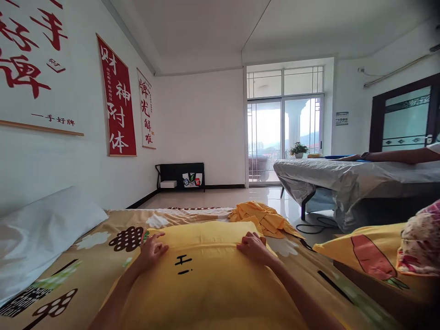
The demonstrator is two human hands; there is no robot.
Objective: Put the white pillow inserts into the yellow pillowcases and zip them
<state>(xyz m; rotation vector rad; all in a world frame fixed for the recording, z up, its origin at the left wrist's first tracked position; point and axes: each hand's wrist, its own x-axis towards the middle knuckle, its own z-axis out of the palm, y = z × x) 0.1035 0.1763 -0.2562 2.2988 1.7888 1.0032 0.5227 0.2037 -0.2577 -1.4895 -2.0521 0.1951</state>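
Observation:
A plump yellow pillow (206, 284) with "Hi" printed in black lies in front of me on a patterned sheet. My left hand (153, 250) is at its far left corner, with curled fingers pinching the cover. On the far right part of the pillow, my right hand (254, 248) grips the fabric with bent fingers. A crease in the cover runs between the two hands. Just past the right hand lies a crumpled yellow cloth (261, 216).
A white pillow (44, 238) rests at the left of the bed (99, 261). To the right are a carrot-print yellow cushion (343, 247) and a floral cushion (421, 240). Another person's arm (402, 157) lies over a plastic-covered table (309, 170). A black cable (318, 225) loops on the floor.

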